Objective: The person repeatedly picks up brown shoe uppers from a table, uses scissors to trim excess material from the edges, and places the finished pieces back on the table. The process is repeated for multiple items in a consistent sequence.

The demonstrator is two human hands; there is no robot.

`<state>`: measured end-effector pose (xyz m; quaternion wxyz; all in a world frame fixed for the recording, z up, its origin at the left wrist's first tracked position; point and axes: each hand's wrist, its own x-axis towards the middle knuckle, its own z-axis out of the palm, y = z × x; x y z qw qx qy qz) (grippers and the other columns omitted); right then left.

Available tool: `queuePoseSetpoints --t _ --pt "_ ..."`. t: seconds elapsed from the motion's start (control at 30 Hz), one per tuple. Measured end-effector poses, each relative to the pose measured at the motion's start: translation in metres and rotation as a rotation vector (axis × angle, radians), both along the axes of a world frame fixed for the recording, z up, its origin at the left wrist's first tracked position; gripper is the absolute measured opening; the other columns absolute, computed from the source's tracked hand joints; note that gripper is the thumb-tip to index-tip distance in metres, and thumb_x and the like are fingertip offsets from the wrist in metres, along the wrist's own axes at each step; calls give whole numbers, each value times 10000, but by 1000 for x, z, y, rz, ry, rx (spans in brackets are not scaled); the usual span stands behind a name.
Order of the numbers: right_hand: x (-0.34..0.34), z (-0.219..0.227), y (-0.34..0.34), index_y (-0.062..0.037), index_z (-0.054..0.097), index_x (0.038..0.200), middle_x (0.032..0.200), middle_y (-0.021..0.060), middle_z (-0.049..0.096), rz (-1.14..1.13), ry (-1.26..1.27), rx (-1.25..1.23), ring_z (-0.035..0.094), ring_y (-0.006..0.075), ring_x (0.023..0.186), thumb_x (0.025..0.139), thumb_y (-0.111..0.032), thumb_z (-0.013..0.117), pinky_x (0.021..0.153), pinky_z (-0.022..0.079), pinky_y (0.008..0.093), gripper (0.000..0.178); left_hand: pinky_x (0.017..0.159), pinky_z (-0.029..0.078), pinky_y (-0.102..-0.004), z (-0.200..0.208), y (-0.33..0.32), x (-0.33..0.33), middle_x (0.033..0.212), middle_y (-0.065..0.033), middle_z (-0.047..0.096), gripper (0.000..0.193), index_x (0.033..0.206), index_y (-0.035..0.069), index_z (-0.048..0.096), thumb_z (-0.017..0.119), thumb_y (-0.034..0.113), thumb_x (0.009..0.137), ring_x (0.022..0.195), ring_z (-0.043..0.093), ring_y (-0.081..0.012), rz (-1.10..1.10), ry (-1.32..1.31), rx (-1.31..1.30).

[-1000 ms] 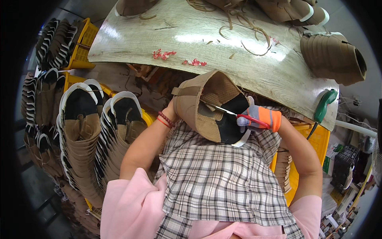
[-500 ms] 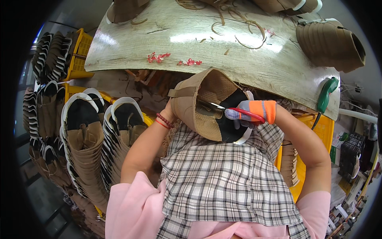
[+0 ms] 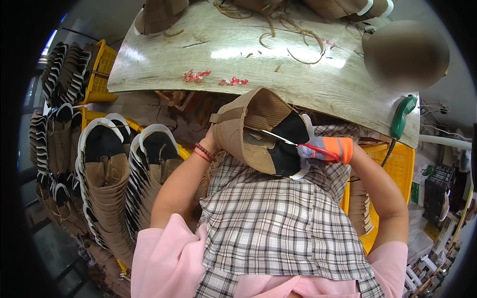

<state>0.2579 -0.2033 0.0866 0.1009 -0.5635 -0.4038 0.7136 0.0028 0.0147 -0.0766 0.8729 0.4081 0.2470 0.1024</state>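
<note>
A brown boot upper [image 3: 231, 130] with a black lining and a white edge is held over my lap, its wide opening facing me. My left hand [image 3: 210, 140] grips it from the left side; the fingers are hidden behind it. My right hand [image 3: 333, 147], in a grey and orange glove, is closed round the red handles of a pair of scissors [image 3: 280, 138]. The blades are inside the opening, pointing left, in front of the black lining. A small loose flap or thread end shows near the blade tips, too small to make out.
The wooden table [image 3: 164, 64] ahead carries thin brown trimmings [image 3: 305, 62], red-and-white scraps [image 3: 196, 75] and a green-handled tool [image 3: 403, 116]. Stacked boot uppers [image 3: 107, 171] stand on the left near yellow crates [image 3: 102, 69]. Another yellow crate [image 3: 390, 174] is at my right. A blurred patch covers the table's right end.
My right hand has drawn the scissors a little to the right and down, partly out of the boot upper. My left hand still holds the upper in nearly the same place.
</note>
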Motion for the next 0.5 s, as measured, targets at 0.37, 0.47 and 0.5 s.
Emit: queuePoseSetpoints --t 0.37,0.47,0.5 --pt "-5 5 0 -60 752 934 800 129 711 212 -309 556 659 311 757 923 -393 603 725 513 378 364 1037 450 -355 149 -11 -19 1357 -87 605 443 1357 37 566 569 239 963 1213 575 -229 -197 103 1278" --pt "0 -12 -40 -48 692 1006 892 182 705 26 -254 593 665 379 841 921 -527 631 728 512 424 491 913 522 -379 246 10 -9 1058 -79 725 231 1083 0 700 617 131 912 953 685 -209 48 -180 1229" --pt "-2 -19 -52 -48 685 1005 873 185 701 -87 -215 568 663 383 832 922 -514 633 717 506 430 477 887 535 -388 272 11 2 978 -83 738 194 1024 -3 717 571 76 924 916 699 -203 242 -345 1538"
